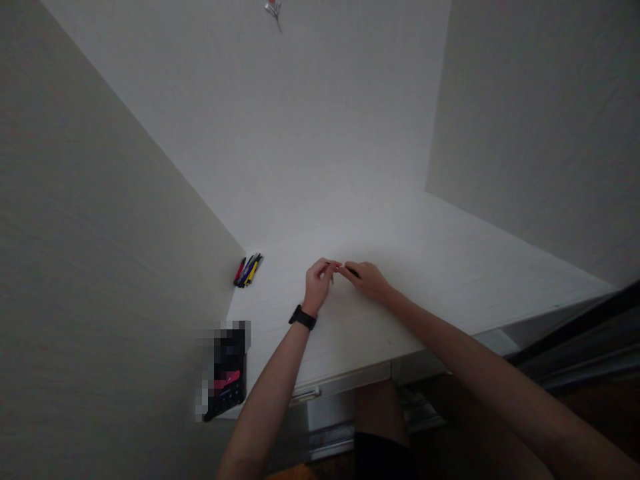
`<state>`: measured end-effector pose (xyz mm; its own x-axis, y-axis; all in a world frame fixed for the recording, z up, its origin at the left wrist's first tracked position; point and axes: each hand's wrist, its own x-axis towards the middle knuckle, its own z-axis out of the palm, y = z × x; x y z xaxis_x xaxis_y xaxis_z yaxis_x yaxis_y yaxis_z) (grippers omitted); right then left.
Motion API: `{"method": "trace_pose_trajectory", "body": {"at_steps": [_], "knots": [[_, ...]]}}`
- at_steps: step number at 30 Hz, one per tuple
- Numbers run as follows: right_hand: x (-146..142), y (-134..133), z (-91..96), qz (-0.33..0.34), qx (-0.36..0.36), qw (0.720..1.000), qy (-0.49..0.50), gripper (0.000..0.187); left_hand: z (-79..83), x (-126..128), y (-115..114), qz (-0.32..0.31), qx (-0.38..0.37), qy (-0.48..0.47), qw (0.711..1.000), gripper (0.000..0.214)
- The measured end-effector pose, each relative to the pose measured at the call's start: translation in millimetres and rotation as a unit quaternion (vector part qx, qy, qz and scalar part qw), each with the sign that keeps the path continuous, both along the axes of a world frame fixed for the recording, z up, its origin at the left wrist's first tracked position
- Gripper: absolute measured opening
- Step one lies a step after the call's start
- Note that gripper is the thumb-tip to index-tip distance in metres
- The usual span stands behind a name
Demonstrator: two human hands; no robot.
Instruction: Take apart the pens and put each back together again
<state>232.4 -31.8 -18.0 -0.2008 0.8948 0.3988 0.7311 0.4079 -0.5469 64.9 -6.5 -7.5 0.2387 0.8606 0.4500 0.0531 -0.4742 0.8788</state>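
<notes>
Over the white desktop (360, 327), my left hand (317, 280) and my right hand (371, 280) meet, fingertips almost touching. A slim dark pen (353, 273) shows between the fingers of my right hand, mostly covered by them. Thumb and fingers of my left hand pinch a small, thin piece at the pen's left end; it is too small to make out. A black watch (303, 318) is strapped round my left wrist. To the left, several pens (249, 271) in red, black, blue and yellow lie in a bunch by the wall.
A dark, partly pixelated item (227, 380) with a pink patch stands at the desk's left front corner. Walls enclose the desk at left, back and right. Below the front edge is a drawer handle (306, 395). A small decoration (273, 10) is on the back wall.
</notes>
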Motion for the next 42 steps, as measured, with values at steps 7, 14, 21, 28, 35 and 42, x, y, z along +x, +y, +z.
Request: {"method": "trace_pose_trajectory", "body": {"at_steps": [7,14,21,28,35,42], "knots": [[0.7,-2.7,2.9,-0.052,0.015,0.998,0.010,0.041,-5.3,-3.7,9.4,0.101,-0.025,-0.103,0.989,0.043],[-3.7,-5.7,3.0,-0.001,-0.004,0.996,-0.092,0.028,-9.9,1.0,7.5,0.056,-0.016,0.082,0.995,0.038],[-8.2,-6.1,10.2,-0.120,-0.086,0.967,-0.206,0.035,-7.5,1.0,3.0,0.227,0.061,0.209,0.949,0.036],[-9.5,-7.2,10.7,-0.133,-0.085,0.969,-0.188,0.037,-6.7,4.1,1.0,0.216,0.088,0.249,0.940,0.038],[-2.9,-3.6,-3.5,-0.044,0.009,0.997,0.063,0.020,-7.5,6.7,3.6,0.093,0.189,0.230,0.950,0.028],[-1.8,-2.6,-10.9,0.045,0.051,0.986,0.150,0.012,-7.6,6.9,2.8,0.083,0.233,0.200,0.948,0.019]]}}
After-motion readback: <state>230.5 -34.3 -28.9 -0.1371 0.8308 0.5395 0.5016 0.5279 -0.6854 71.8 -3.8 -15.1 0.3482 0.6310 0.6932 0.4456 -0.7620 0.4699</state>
